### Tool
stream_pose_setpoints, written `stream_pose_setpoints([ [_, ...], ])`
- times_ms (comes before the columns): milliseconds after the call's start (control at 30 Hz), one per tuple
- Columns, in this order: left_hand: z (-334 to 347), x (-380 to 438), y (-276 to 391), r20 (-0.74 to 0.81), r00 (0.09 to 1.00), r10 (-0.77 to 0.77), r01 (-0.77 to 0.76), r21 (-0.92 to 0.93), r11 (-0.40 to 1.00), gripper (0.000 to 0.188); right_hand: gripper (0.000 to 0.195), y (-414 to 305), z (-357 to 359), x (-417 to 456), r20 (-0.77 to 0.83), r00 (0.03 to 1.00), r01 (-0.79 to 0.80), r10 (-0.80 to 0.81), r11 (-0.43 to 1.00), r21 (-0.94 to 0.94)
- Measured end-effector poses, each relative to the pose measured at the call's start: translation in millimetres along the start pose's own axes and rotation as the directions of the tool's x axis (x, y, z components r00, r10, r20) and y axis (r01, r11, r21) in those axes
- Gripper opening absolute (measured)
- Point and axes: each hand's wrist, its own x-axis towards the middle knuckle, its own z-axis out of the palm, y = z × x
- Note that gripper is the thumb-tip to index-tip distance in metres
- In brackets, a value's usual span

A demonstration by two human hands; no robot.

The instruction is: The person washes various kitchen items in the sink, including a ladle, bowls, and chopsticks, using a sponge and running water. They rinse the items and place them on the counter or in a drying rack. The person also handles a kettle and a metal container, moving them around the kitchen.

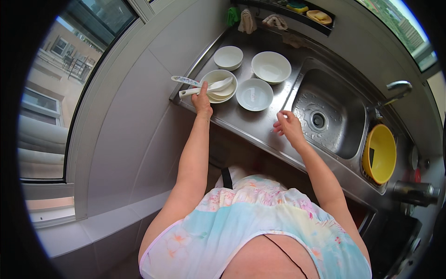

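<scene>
At the left end of the steel counter, my left hand (202, 103) is at the rim of a white bowl (213, 76), with its thumb over the handles of two white spoons (219, 84). One handle has a floral pattern. Smaller pale dishes show beneath the spoons in that bowl. My right hand (288, 127) hovers by the sink's left edge, fingers curled; whether something small and white is between them I cannot tell. Between the hands stands a shallow white bowl (254, 95). Behind are a small white bowl (228, 57) and a larger white bowl (271, 67).
A wet steel sink (334, 104) with a chrome faucet (397, 91) lies right of the bowls. Beyond it a yellow basin (381, 153) stands tilted in a rack. Cloths (247, 21) hang below a black shelf (296, 14) at the back. A tiled wall borders the left.
</scene>
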Motion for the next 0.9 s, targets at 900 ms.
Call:
stream_pose_setpoints([
  [900, 4, 41, 31, 0.319, 0.942, -0.101, 0.003, 0.293, 0.956, 0.049, 0.02, -27, 40, 46, -0.028, 0.998, -0.053, 0.054, 0.998, 0.044],
])
